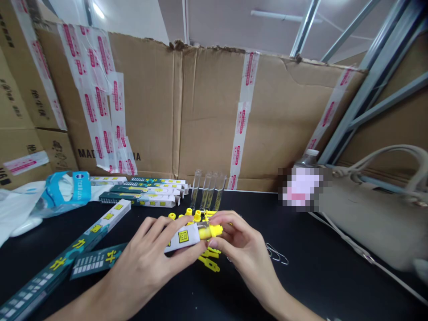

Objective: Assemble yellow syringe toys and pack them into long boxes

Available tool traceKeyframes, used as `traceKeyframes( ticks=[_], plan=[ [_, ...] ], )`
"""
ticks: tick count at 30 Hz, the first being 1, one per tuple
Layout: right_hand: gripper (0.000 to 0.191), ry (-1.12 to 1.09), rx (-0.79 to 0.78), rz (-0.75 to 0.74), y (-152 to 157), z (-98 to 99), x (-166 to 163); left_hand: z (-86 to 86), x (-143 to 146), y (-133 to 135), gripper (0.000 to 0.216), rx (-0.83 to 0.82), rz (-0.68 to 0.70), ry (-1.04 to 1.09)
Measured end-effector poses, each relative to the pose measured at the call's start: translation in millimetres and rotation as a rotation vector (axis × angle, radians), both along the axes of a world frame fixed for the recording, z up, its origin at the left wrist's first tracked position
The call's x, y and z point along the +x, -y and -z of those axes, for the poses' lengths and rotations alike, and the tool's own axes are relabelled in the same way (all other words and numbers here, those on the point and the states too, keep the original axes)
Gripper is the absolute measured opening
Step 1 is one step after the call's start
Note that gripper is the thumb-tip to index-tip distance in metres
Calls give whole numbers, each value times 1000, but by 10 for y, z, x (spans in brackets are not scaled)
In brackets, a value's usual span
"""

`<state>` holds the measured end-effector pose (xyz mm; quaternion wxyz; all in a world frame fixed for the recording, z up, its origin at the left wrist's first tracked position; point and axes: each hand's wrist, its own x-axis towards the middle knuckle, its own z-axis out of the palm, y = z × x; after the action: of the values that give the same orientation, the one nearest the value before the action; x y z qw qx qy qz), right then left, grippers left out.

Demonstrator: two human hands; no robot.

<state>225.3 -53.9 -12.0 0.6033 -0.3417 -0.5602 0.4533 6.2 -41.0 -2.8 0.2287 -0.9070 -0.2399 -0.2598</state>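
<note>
My left hand (152, 254) grips the end of a small white box with a yellow label (182, 237). Pinched in the fingers of my right hand (239, 243) is a clear tube with a yellow cap (210, 231), its end at the box's open mouth. Both hands hover just above a black table (310, 276). Loose yellow caps and yellow plastic tags (209, 263) lie under and behind the hands. Several clear empty tubes (209, 189) lie side by side just beyond.
Long teal and white boxes (147, 191) are stacked at the back left, others (60, 263) lie at the front left. A tissue pack (65, 189) sits left. Paper clips (277, 255), a bottle (309, 156) and a beige bag (374, 214) are right. A taped cardboard wall (207, 111) stands behind.
</note>
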Motion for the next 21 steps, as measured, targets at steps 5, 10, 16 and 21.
traceKeyframes(
  ticks=[5, 10, 16, 21],
  plan=[
    [14, 82, 57, -38, 28, -9, 5, 1, -2, -12, 63, -8, -5, 11],
    [18, 103, -19, -26, 6, 20, 3, -7, -3, 5, 63, -28, 18, 12],
    [16, 95, -38, 18, 4, -11, -2, -55, -4, 55, 69, -55, 1, 28],
    [7, 138, -9, -15, 28, 13, -7, -26, 43, 43, 46, -70, 37, 47]
  ],
)
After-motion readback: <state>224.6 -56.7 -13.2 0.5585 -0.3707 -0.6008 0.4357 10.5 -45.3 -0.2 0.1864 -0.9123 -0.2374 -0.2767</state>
